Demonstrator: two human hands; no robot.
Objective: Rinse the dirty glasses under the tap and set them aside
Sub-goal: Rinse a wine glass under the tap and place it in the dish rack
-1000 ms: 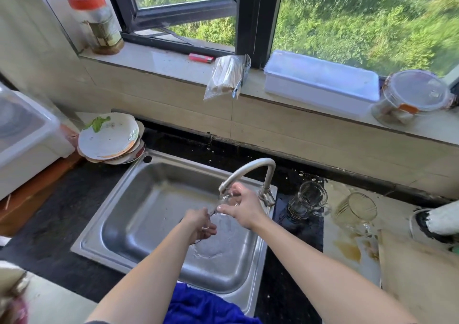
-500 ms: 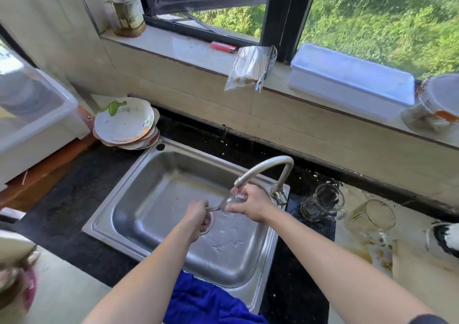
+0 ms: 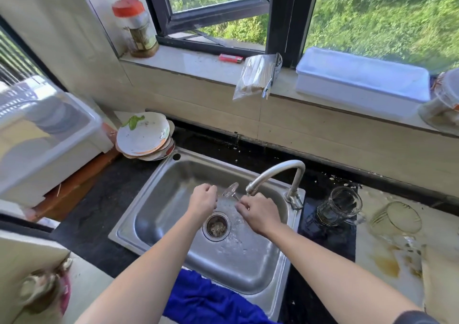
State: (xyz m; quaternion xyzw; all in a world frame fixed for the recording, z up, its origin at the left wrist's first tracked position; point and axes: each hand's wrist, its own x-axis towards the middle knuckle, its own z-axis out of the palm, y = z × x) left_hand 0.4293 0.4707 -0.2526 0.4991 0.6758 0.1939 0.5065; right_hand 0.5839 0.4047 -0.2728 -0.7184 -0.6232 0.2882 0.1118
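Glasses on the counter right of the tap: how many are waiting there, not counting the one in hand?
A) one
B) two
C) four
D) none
B: two are there, a glass mug beside the base of the tap and a second glass farther right by the brown spill; the stemmed glass in the right hand is over the sink.

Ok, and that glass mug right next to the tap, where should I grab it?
Probably by its handle. The glass mug stands open end up on the black counter, and the clear handle seems to stick out on its right, toward the other glass. Come in from the right and front, since the tap crowds its left.
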